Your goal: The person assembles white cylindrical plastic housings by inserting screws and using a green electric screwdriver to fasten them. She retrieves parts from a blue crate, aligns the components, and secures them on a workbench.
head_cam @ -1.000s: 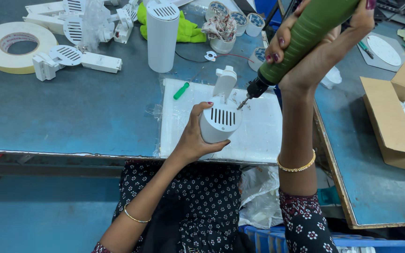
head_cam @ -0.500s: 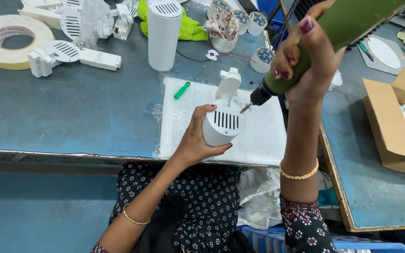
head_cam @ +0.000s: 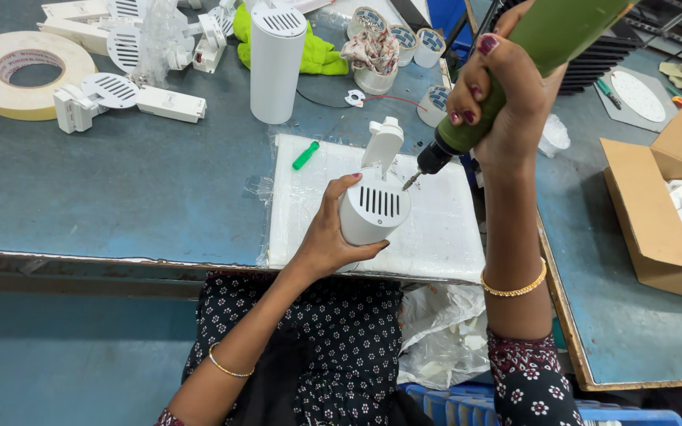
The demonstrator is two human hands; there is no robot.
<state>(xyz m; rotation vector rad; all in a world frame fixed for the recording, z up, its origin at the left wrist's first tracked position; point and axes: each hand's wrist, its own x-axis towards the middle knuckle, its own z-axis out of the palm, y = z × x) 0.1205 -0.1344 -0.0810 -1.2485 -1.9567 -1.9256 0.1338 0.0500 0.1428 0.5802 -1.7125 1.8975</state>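
Observation:
My left hand (head_cam: 331, 229) grips a white cylindrical lamp housing (head_cam: 375, 211) with a slotted end, held over a white foam pad (head_cam: 444, 229) near the table's front edge. A white bracket (head_cam: 382, 143) sticks up from the housing's far side. My right hand (head_cam: 499, 102) is wrapped around a green electric screwdriver (head_cam: 530, 55), raised and tilted. Its bit (head_cam: 412, 181) points down to the left, just above the housing's upper right rim.
On the blue-grey table (head_cam: 120, 189) stand a tall white cylinder (head_cam: 276, 63), white lamp parts (head_cam: 120, 87), a large tape roll (head_cam: 25, 75), a small green piece (head_cam: 305, 155), a cup (head_cam: 372, 55) and a yellow-green cloth (head_cam: 313, 55). An open cardboard box (head_cam: 657, 213) sits at right.
My right hand has lifted the screwdriver a little up and to the right, so the bit has drawn back from the housing. My left hand still holds the housing in the same place.

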